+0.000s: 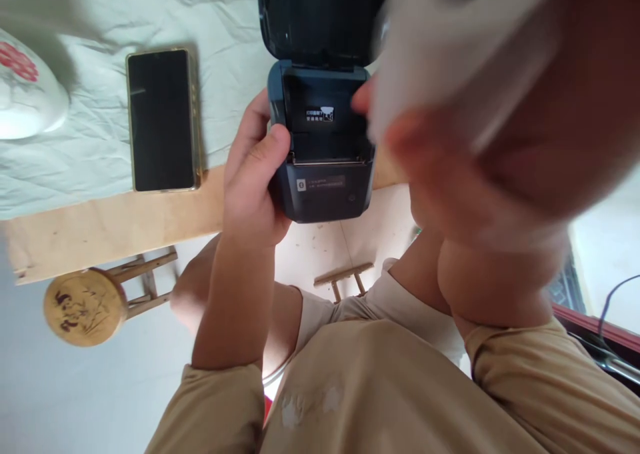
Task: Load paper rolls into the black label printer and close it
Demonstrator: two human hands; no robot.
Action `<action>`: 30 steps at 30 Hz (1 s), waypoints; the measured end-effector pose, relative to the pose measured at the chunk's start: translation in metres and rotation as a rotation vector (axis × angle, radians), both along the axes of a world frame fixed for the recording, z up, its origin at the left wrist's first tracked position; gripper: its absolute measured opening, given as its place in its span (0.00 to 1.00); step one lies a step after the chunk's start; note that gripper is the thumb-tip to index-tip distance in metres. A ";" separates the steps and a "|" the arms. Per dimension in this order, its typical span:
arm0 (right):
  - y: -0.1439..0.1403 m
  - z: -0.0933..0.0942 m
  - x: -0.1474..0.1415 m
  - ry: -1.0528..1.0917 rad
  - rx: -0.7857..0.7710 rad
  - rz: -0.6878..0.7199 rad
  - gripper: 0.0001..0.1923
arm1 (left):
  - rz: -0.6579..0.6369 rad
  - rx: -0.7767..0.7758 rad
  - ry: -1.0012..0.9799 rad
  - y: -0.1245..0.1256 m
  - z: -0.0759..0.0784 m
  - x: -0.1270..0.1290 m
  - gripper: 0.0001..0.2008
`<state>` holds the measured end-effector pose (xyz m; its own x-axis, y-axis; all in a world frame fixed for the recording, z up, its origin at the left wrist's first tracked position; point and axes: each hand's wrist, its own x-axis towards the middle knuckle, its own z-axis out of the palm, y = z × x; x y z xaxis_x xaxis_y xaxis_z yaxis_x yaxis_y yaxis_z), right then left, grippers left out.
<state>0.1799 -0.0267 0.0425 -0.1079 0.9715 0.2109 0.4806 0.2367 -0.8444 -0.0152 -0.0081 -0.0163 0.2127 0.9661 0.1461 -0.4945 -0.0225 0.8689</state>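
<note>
My left hand (257,171) grips the left side of a small dark-blue label printer (327,197), its thumb lying on the rim. The printer's black lid (323,21) is swung up, and its inside shows a small printed sticker. Close to the camera, my right hand (450,167) is raised above the printer's right side, smeared by motion. Its fingers are closed on a blurred white paper roll (440,54), which hides part of the lid's right edge.
A phone (161,121) in a clear case lies on the pale green cloth (220,14), left of the printer. Further left stands a white vessel (30,94) with a red flower. Below the wooden table edge (115,221) is a round wooden stool (85,307).
</note>
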 end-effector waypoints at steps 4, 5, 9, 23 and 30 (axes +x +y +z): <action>-0.008 0.010 -0.034 -0.253 0.184 0.054 0.12 | 0.080 -0.008 0.044 -0.001 0.001 0.000 0.11; -0.007 0.012 -0.040 -0.338 0.217 0.069 0.12 | 0.097 -0.028 0.049 -0.002 0.002 0.000 0.11; -0.001 0.013 -0.044 -0.484 0.247 0.060 0.13 | 0.068 -0.021 0.029 -0.003 0.005 0.000 0.12; 0.004 0.004 -0.027 -0.513 0.278 0.082 0.12 | 0.010 -0.047 0.035 -0.002 0.007 0.002 0.17; -0.003 0.006 -0.022 -0.498 0.367 0.339 0.14 | -0.023 -0.027 0.086 0.000 -0.002 -0.002 0.21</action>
<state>0.1580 -0.0301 0.0485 -0.5612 0.7427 0.3654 0.6384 0.6694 -0.3800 -0.0173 -0.0081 -0.0186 0.2458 0.9641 0.1005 -0.4179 0.0118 0.9084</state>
